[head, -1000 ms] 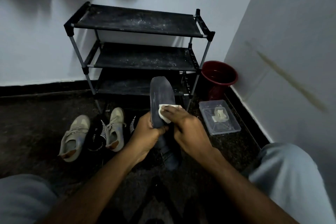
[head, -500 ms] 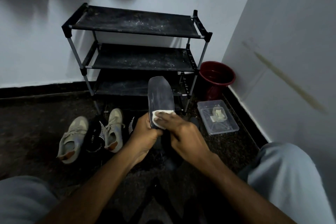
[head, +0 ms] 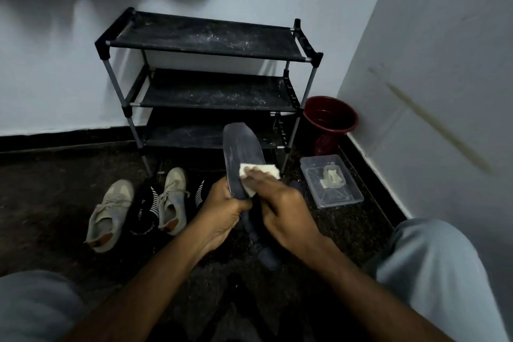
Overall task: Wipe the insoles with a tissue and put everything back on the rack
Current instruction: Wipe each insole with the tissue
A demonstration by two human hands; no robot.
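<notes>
A dark grey insole (head: pixel 242 148) stands upright in front of me, its toe end pointing up. My left hand (head: pixel 222 209) grips its lower half. With my right hand (head: pixel 280 209) I press a white tissue (head: pixel 259 172) flat against the insole's middle. Beyond them stands the black three-shelf rack (head: pixel 205 36), all shelves bare and dusty. A dark shoe (head: pixel 265 251) lies on the floor under my hands, mostly hidden.
Two beige sneakers (head: pixel 111 214) (head: pixel 173 198) and dark sandals (head: pixel 145 209) lie on the dark floor left of my hands. A clear plastic box (head: pixel 330 180) and a maroon bucket (head: pixel 329 122) sit by the right wall. My knees frame the bottom corners.
My right hand has slid the tissue back and forth across the insole's middle. The view has shifted slightly; the insole stays held upright.
</notes>
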